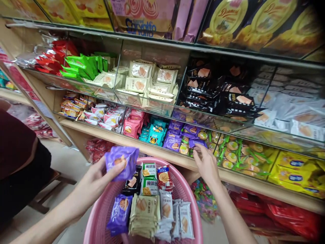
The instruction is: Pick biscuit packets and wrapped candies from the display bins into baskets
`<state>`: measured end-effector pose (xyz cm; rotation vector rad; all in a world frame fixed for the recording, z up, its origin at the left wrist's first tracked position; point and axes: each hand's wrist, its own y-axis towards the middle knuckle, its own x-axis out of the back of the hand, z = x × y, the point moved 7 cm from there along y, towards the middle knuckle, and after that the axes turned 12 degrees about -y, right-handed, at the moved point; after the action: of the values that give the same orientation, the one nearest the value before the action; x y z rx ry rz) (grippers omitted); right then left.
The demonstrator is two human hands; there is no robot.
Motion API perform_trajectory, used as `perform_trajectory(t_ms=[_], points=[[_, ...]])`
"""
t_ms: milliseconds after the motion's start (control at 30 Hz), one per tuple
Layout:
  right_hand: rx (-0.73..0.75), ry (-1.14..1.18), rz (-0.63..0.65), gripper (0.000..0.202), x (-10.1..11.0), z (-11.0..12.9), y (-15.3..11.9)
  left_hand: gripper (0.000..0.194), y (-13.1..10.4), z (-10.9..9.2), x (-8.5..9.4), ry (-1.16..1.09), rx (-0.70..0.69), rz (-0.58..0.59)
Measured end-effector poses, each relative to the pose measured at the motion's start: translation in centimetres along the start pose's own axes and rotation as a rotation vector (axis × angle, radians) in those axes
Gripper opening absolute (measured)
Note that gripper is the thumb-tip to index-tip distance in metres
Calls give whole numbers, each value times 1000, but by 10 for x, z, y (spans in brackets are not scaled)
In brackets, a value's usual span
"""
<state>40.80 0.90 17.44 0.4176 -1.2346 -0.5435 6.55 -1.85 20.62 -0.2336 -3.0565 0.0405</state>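
My left hand (pixel 109 169) is closed around a small stack of purple snack packets (pixel 123 161), held over the left rim of a pink plastic basket (pixel 91 217). In the shelf's lower row, my right hand (pixel 207 162) reaches to the purple packets (pixel 174 140), fingers apart, its fingertips at the edge of one packet. Inside the basket lie another purple stack (pixel 120 213), cream cake packets (pixel 144 213), white packets (pixel 166 211), a black packet (pixel 132 183), green-and-white packets (pixel 149 186) and a red-and-blue packet (pixel 165 178).
Glass-fronted shelf compartments (pixel 152 101) hold black packets (pixel 203 83), green packets (pixel 83 66), teal packets (pixel 156 134), pink packets (pixel 133 123) and yellow bags (pixel 291 171). A person in dark clothing (pixel 17 149) is at the left, beside a wooden stool (pixel 53 189). Red bags (pixel 291 217) lie below the shelf.
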Motion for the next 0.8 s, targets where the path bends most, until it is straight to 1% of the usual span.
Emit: perform_trajectory(t_ms=[67, 100, 167, 233, 267, 333, 467, 533, 700, 800], points=[[4, -13, -15, 35, -1, -1, -1, 55, -27, 53, 19, -133, 315, -12], [8, -25, -23, 36, -1, -1, -2, 57, -39, 75, 25, -176, 414, -9], [19, -63, -42, 35, -1, -2, -2, 62, -58, 107, 34, -216, 506, -22], [29, -107, -63, 35, -1, -2, -3, 64, -69, 127, 38, -209, 540, -37], [30, -127, -74, 36, -1, -2, -3, 64, -71, 132, 37, -189, 540, -35], [29, -162, -93, 40, 0, -2, -3, 63, -69, 135, 33, -136, 510, -5], [47, -252, -101, 44, 1, 2, -1, 56, -55, 126, 16, -66, 420, 129], [58, -288, -96, 43, 2, 5, 1, 52, -50, 123, 9, -66, 398, 168], [72, -356, -99, 43, 4, 8, 5, 50, -48, 125, -4, -75, 388, 182], [94, -411, -106, 41, 2, 8, 6, 49, -47, 130, -3, 50, 352, 123]])
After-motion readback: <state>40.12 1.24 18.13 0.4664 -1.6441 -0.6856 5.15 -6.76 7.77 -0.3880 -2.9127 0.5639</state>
